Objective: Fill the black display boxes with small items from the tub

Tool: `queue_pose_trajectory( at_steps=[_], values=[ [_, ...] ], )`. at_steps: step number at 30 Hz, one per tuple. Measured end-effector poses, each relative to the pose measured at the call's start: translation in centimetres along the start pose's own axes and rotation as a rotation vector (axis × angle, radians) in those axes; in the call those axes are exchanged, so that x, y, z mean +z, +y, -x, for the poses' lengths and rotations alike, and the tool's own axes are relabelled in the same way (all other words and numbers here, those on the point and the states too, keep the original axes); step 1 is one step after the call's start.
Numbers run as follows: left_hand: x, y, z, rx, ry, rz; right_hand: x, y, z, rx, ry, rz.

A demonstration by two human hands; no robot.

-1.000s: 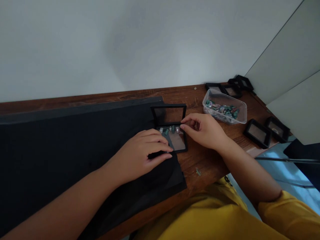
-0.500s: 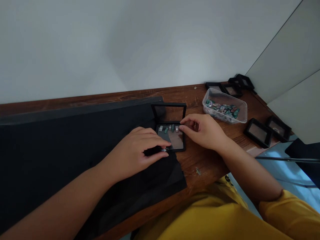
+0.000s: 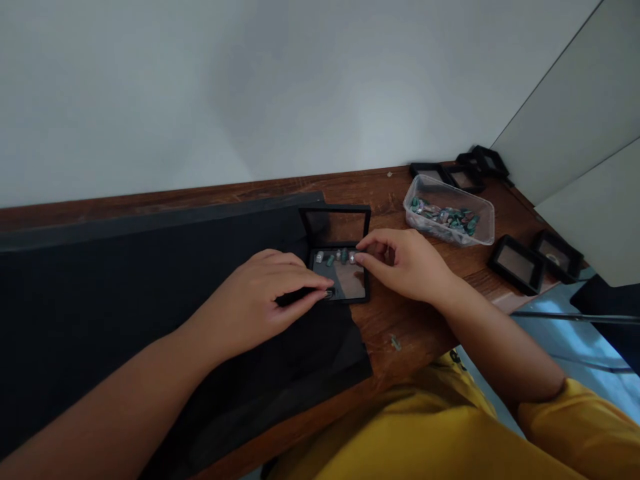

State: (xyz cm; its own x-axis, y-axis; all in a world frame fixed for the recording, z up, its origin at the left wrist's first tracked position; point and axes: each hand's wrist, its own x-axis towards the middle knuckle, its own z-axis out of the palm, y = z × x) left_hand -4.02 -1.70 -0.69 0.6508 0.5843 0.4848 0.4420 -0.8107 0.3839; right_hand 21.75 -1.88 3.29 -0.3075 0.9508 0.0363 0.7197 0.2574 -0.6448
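Note:
A black hinged display frame point(image 3: 367, 283) lies with its lid point(image 3: 337, 208) raised, at the right end of a black sheet. Several small green and pale stone-like pieces point(image 3: 330, 260) sit in a row along its hinge side. My left hand point(image 3: 270, 290) reaches over the frame's near left corner, thumb and forefinger pinched on a tiny piece, mostly hidden by the fingertips. At the frame's right side is my right hand point(image 3: 413, 263); its thumb and forefinger close on the rim near the hinge, beside the rightmost pale piece.
Behind my right hand stands a clear plastic tub point(image 3: 487, 220) of similar pieces. More black frames point(image 3: 517, 265) lie to the right and at the back corner. One loose greenish piece point(image 3: 395, 343) rests on the wooden table point(image 3: 415, 327) near its front edge. A wall rises behind.
My left thumb has come up and closed toward the forefinger, bringing the tiny piece onto the frame's near left part. My right hand stays at the rim.

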Motion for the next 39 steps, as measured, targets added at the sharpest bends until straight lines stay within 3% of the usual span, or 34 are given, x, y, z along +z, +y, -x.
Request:
queue_pose_trajectory(
  at_steps=[5,11,16,28,35,39],
  values=[
    [-0.1,0.7,-0.1,-0.043,0.072,0.047,0.1,0.0,0.3,-0.174,-0.029,-0.044],
    [0.0,2.1,-0.3,-0.289,0.151,0.231,0.8,0.5,0.7,-0.498,-0.097,-0.11],
    [0.4,2.9,-0.4,-0.426,0.134,0.304,1.3,0.6,0.7,-0.564,-0.05,-0.15],
    [0.6,3.0,-0.2,-0.397,0.168,0.399,1.2,-0.5,0.9,-0.427,-0.094,-0.237],
    [0.1,2.9,0.1,-0.345,0.135,0.505,1.2,-0.9,0.7,-0.155,-0.177,-0.599],
    [0.3,3.1,0.0,-0.326,0.172,0.466,1.2,-0.7,0.4,-0.07,-0.273,-0.744]
  ],
)
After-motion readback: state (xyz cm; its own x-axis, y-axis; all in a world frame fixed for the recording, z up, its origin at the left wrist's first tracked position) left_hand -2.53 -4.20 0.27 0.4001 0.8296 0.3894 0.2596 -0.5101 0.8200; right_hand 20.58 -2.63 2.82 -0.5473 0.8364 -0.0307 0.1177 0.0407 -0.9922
